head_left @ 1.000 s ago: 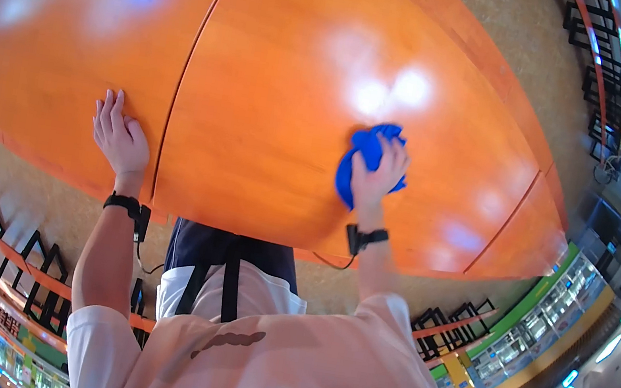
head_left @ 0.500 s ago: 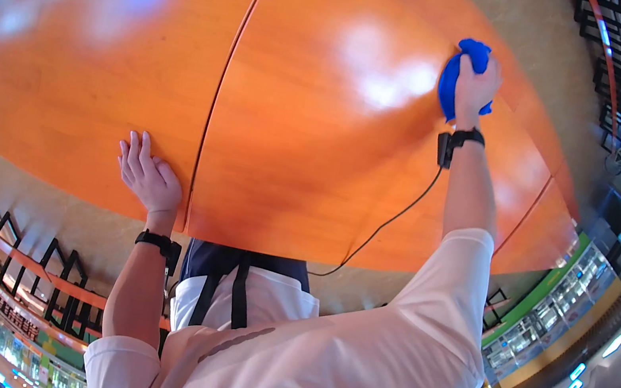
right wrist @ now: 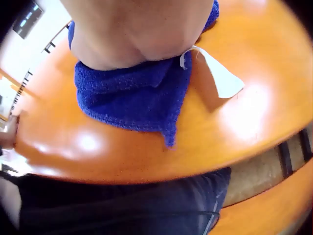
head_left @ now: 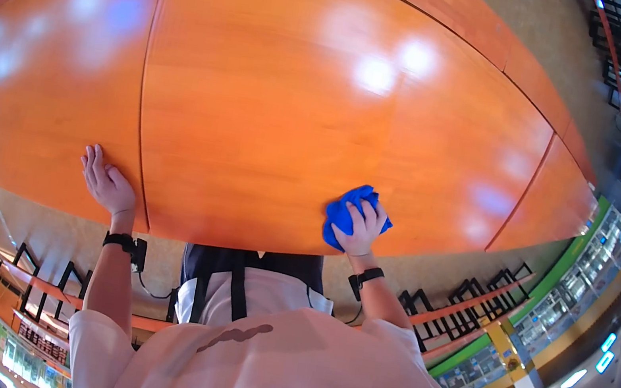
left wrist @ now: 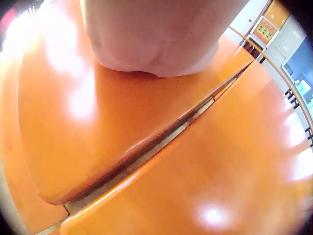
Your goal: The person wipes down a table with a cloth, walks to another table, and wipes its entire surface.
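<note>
A blue terry cloth (head_left: 340,213) lies bunched on the orange wooden table (head_left: 257,122) near its front edge. My right hand (head_left: 362,232) grips the cloth from above, fingers bent over it. In the right wrist view a folded corner of the towel (right wrist: 132,105) spreads out under the heel of the hand, and a white tag (right wrist: 222,81) sticks out at its side. Further left, my left hand (head_left: 111,187) rests on the tabletop with fingers extended and holds nothing. A narrow seam (left wrist: 146,147) between two table sections runs just beside it.
Black-legged benches (head_left: 462,305) with orange tops stand behind me on both sides. A second seam (head_left: 521,192) crosses the table at the right. Thin cables hang from the wrist cameras, and a glass-fronted counter (head_left: 555,279) is at the far right.
My right hand swept the cloth out to the table's far right side, then drew it back close to the front edge. The left hand stays on the table near the seam.
</note>
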The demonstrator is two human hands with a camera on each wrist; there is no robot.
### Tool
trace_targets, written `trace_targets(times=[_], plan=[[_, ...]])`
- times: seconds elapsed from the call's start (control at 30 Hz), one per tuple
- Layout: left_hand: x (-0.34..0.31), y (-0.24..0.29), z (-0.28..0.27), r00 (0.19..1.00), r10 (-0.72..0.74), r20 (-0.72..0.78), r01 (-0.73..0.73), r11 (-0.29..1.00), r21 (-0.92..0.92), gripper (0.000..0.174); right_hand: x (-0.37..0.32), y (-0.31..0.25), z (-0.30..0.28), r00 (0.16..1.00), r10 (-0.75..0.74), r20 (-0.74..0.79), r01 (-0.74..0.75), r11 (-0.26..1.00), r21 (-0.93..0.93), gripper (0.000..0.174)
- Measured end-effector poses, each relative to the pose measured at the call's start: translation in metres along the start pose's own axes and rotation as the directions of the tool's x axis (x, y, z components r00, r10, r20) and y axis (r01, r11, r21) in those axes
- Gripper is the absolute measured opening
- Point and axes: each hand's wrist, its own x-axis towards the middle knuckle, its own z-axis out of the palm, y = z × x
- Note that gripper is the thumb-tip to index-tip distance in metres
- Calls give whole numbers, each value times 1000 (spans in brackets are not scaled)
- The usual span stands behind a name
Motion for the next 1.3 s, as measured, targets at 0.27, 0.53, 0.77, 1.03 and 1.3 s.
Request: trace_targets(times=[0.27,0.53,0.77,1.03,1.3], plan=[[-16,104,-6,997,-17,-82,12,998,-56,36,106,55,-13,976,-213,-46,215,974,72,60],[-112,312,24,982,-67,179,67,998,3,50,323,108,7,940,-223,-258,246,967,61,46],[-112,318,25,991,-41,129,44,999,-18,50,391,127,22,916,-123,-381,166,983,80,42],[-113,318,29,991,-45,129,48,999,-20,54,227,111,-7,975,-200,-101,211,971,111,47],[-114,322,21,982,-42,186,41,999,8,57,-75,72,-58,977,-84,196,71,995,74,56]])
